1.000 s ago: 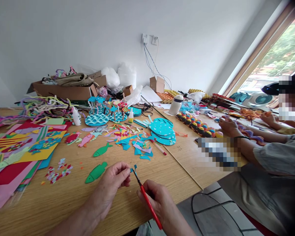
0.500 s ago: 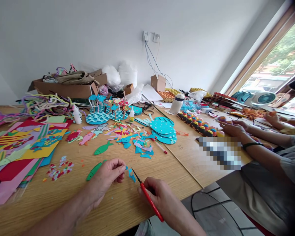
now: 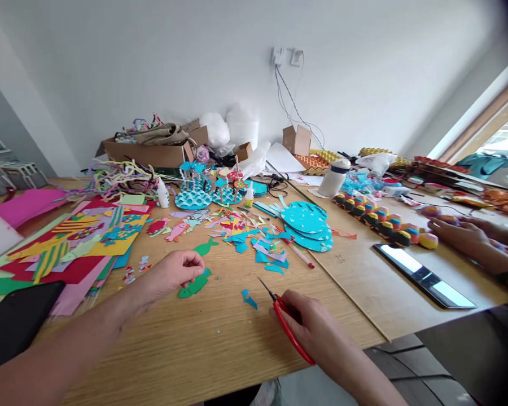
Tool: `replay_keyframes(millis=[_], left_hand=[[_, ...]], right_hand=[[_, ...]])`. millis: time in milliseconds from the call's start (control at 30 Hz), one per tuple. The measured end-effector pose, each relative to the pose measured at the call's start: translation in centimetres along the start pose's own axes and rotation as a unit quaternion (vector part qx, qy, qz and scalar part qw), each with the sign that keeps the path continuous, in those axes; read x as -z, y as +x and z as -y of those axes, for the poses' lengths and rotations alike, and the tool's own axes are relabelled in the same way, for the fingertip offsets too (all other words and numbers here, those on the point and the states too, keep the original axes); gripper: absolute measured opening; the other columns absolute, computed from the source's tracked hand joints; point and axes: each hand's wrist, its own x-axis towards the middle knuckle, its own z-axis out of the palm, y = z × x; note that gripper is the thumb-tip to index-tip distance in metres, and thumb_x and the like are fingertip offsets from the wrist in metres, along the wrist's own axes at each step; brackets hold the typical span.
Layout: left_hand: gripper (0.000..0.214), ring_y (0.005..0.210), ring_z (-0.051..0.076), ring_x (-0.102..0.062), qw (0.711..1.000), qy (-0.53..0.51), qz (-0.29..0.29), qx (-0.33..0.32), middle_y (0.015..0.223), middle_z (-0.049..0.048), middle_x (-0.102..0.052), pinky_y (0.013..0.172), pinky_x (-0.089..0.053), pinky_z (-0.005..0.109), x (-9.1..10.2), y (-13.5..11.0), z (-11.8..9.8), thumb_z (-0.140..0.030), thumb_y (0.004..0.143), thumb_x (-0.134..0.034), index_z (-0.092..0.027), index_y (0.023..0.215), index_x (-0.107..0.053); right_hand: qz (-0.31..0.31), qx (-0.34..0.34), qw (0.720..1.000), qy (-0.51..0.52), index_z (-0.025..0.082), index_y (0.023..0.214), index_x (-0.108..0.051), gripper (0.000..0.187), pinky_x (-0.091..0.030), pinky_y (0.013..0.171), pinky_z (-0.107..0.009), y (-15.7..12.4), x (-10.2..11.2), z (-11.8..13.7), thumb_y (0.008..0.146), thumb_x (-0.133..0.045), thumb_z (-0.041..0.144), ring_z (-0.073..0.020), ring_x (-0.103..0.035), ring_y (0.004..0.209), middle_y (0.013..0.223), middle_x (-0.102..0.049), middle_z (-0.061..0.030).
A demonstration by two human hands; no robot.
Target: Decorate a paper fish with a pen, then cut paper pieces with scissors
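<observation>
My right hand (image 3: pixel 311 324) is closed around red-handled scissors (image 3: pixel 295 338), their dark blades pointing up and left over the table. A blue paper scrap (image 3: pixel 249 299) lies on the wood just left of the blade tips. Thumb and fingers of my left hand (image 3: pixel 178 270) are pinched on a tiny blue paper piece (image 3: pixel 204 272), partly covered by the fingertips. Beneath and beside that hand lies a green paper fish (image 3: pixel 197 286), partly hidden. Another green fish (image 3: pixel 204 248) is just behind it. Small coloured bits (image 3: pixel 136 269) are gathered beyond my left wrist.
Blue paper discs (image 3: pixel 307 217), coloured scraps (image 3: pixel 237 225) and a thin stick (image 3: pixel 349 296) lie mid-table. Coloured sheets (image 3: pixel 84 237) and a black phone-like object (image 3: pixel 21 316) are left. At right are a dark tablet-like device (image 3: pixel 423 276), a painted egg-carton strip (image 3: pixel 376 217) and another person's hands (image 3: pixel 461 234).
The view has turned left, so the table contents sit further right. My left hand has moved left over the green fish, away from the scissors and blue scrap. The scissors stay in my right hand.
</observation>
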Motion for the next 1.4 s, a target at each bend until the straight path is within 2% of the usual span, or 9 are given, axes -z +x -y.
replay_keyframes(millis=[100, 233, 367, 567, 800, 933, 1033, 1233, 1400], left_hand=[[0.016, 0.050, 0.012, -0.043, 0.998, 0.053, 0.014, -0.012, 0.054, -0.0056, -0.046, 0.047, -0.032, 0.023, -0.4, 0.2, 0.6, -0.035, 0.059, -0.051, -0.019, 0.062, -0.052], [0.006, 0.053, 0.013, -0.045, 0.990, 0.128, 0.026, -0.048, 0.053, -0.0050, -0.049, 0.051, -0.031, 0.023, -2.2, 1.0, 1.1, -0.025, 0.057, -0.051, -0.019, 0.055, -0.053], [0.010, 0.057, 0.014, -0.048, 0.977, 0.195, 0.024, -0.083, 0.054, -0.0034, -0.053, 0.053, -0.030, 0.024, -3.3, 1.5, 1.4, -0.018, 0.059, -0.049, -0.020, 0.053, -0.056], [0.014, 0.064, 0.017, -0.054, 0.958, 0.262, 0.023, -0.118, 0.062, -0.0008, -0.060, 0.058, -0.032, 0.025, -3.2, 1.5, 1.8, -0.015, 0.063, -0.048, -0.022, 0.056, -0.058], [0.015, 0.061, 0.016, -0.049, 0.935, 0.315, -0.002, -0.161, 0.063, -0.0012, -0.053, 0.056, -0.030, 0.026, -2.8, 0.8, 0.1, -0.010, 0.069, -0.042, -0.022, 0.062, -0.050], [0.019, 0.071, 0.018, -0.052, 0.925, 0.331, -0.010, -0.187, 0.077, 0.0017, -0.056, 0.064, -0.033, 0.028, -2.9, 0.7, -0.3, -0.010, 0.075, -0.037, -0.021, 0.072, -0.051], [0.019, 0.074, 0.018, -0.053, 0.920, 0.338, 0.006, -0.199, 0.078, 0.0026, -0.057, 0.066, -0.035, 0.029, -3.7, 0.6, -0.3, -0.011, 0.077, -0.038, -0.021, 0.073, -0.053], [0.022, 0.078, 0.019, -0.055, 0.916, 0.338, 0.045, -0.212, 0.081, 0.0035, -0.059, 0.068, -0.038, 0.029, -5.8, 0.5, -1.1, -0.011, 0.079, -0.040, -0.021, 0.076, -0.059], [0.024, 0.077, 0.018, -0.056, 0.920, 0.326, 0.056, -0.212, 0.082, 0.0026, -0.060, 0.068, -0.038, 0.028, -6.4, 0.5, -1.5, -0.010, 0.079, -0.040, -0.022, 0.078, -0.061]], right_hand=[[-0.014, -0.004, 1.000, -0.022, 0.020, 0.063, -0.044, 0.030, -0.030, 0.054, -0.026, 0.2, -0.2, -0.1, 0.087, -0.032, 0.035, -0.0169, -0.052, 0.059, 0.065, -0.060, -0.0049], [-0.020, -0.004, 0.999, -0.036, 0.021, 0.063, -0.045, 0.028, -0.030, 0.054, -0.026, 0.2, -0.3, -0.1, 0.086, -0.033, 0.032, -0.0168, -0.053, 0.059, 0.065, -0.061, -0.0046], [-0.028, -0.004, 0.999, -0.039, 0.020, 0.063, -0.047, 0.028, -0.030, 0.053, -0.026, 0.2, -0.5, -0.2, 0.086, -0.034, 0.031, -0.0168, -0.053, 0.058, 0.065, -0.062, -0.0051], [-0.048, -0.001, 0.999, -0.014, 0.020, 0.062, -0.048, 0.029, -0.031, 0.052, -0.026, 0.1, -0.5, -0.9, 0.085, -0.034, 0.033, -0.0161, -0.051, 0.055, 0.062, -0.061, -0.0048], [-0.106, -0.028, 0.994, 0.018, 0.021, 0.062, -0.045, 0.030, -0.032, 0.051, -0.026, -0.1, -0.2, -1.7, 0.084, -0.036, 0.039, -0.0163, -0.050, 0.054, 0.058, -0.057, -0.0029], [-0.153, -0.069, 0.986, 0.006, 0.020, 0.070, -0.049, 0.016, -0.035, 0.053, -0.026, 0.1, -0.3, -3.2, 0.077, -0.048, 0.035, -0.0174, -0.052, 0.058, 0.063, -0.058, -0.0027], [-0.196, -0.078, 0.977, -0.005, 0.019, 0.079, -0.051, 0.009, -0.036, 0.056, -0.025, 0.7, 0.0, -4.2, 0.074, -0.050, 0.027, -0.0171, -0.053, 0.061, 0.069, -0.060, -0.0030], [-0.150, -0.003, 0.987, -0.058, 0.018, 0.078, -0.052, 0.008, -0.030, 0.053, -0.023, 4.1, 0.6, -4.0, 0.078, -0.045, 0.019, -0.0151, -0.049, 0.061, 0.068, -0.058, -0.0029], [-0.119, 0.028, 0.991, -0.055, 0.016, 0.078, -0.054, 0.006, -0.027, 0.054, -0.022, 6.6, 0.8, -3.1, 0.076, -0.049, 0.017, -0.0138, -0.047, 0.064, 0.074, -0.059, -0.0039]])
